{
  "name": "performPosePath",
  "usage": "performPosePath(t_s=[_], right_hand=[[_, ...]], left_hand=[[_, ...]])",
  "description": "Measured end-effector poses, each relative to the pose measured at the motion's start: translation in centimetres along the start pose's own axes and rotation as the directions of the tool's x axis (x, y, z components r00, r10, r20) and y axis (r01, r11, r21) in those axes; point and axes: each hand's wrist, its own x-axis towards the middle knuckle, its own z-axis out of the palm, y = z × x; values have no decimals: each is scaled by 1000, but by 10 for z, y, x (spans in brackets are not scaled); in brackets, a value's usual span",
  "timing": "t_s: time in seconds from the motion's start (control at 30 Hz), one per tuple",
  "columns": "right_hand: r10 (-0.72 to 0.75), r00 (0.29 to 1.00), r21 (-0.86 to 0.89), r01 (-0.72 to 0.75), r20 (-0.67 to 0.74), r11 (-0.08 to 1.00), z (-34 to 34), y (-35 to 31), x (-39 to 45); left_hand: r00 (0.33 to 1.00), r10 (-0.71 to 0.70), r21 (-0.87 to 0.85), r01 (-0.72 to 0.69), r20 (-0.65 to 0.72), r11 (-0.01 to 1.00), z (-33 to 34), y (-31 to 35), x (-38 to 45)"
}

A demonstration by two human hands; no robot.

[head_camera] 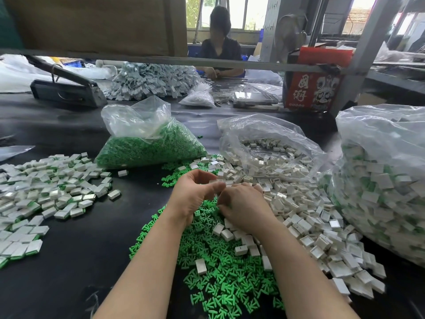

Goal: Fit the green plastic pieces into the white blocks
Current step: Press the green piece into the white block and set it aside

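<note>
Loose green plastic pieces [218,272] lie in a heap on the black table [80,249] in front of me. White blocks [299,215] spill beside them on the right. My left hand [195,192] and my right hand [243,206] meet above the far end of the green heap, fingers curled toward each other. A small white block [213,181] shows at my left fingertips. Whatever sits between the right fingers is hidden by the hands.
Blocks with green fitted lie in a spread [46,192] at left. Behind are a clear bag of green pieces [149,150], an open bag of white blocks [271,143] and a big full bag [379,192] at right. Across the table sit a red box [312,90] and a person [220,47].
</note>
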Motion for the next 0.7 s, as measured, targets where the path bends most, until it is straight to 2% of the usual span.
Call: performPosePath(t_s=[0.1,0.17,0.37,0.43,0.57,0.7], right_hand=[[-26,997,62,22,66,998,-2,-2,-1],[-40,996,71,34,86,997,-4,-3,-1],[-30,999,135,28,14,990,-4,-6,-3],[3,999,239,9,-50,971,-5,-4,-3],[124,978,594,2,-170,805,-14,0,-4],[213,962,869,45,-170,493,-22,-1,-7]], left_hand=[[1000,-10,-49,10,5,999,0,2,0],[999,-32,-145,34,12,989,0,2,0],[985,-131,-423,166,110,891,-5,3,2],[977,-134,-528,203,166,825,-8,3,3],[964,-87,-653,236,253,720,-12,3,4],[958,-53,-684,239,282,689,-14,1,5]])
